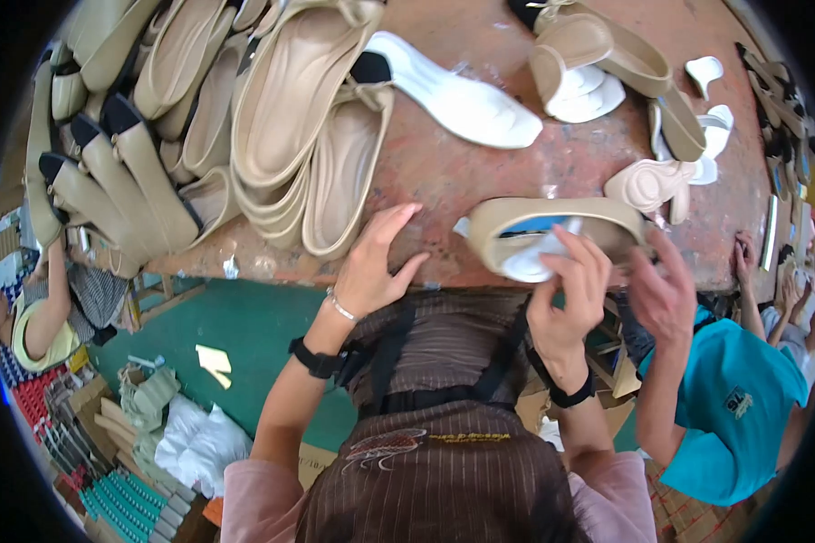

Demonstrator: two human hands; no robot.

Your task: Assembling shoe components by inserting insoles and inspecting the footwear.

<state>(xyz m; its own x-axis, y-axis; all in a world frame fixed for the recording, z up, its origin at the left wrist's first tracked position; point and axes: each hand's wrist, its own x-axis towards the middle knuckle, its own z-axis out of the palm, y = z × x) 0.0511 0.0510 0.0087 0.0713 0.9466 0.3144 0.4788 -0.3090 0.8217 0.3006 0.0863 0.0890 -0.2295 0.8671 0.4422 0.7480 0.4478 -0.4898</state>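
Observation:
My right hand (566, 294) holds a beige flat shoe (552, 222) at the near edge of the reddish worktable (480, 172); its fingers press a white insole (534, 258) into the shoe's opening. My left hand (376, 262) rests with fingers spread on the table edge, right beside a stack of beige shoes (326, 154), holding nothing. A white sole (466, 95) lies further back on the table.
Rows of beige shoes with black heels (118, 172) fill the table's left. More beige shoes and white insoles (598, 72) lie at the back right. A person in a teal shirt (733, 407) reaches a hand (666, 294) toward my shoe. Another person (45, 317) sits at left.

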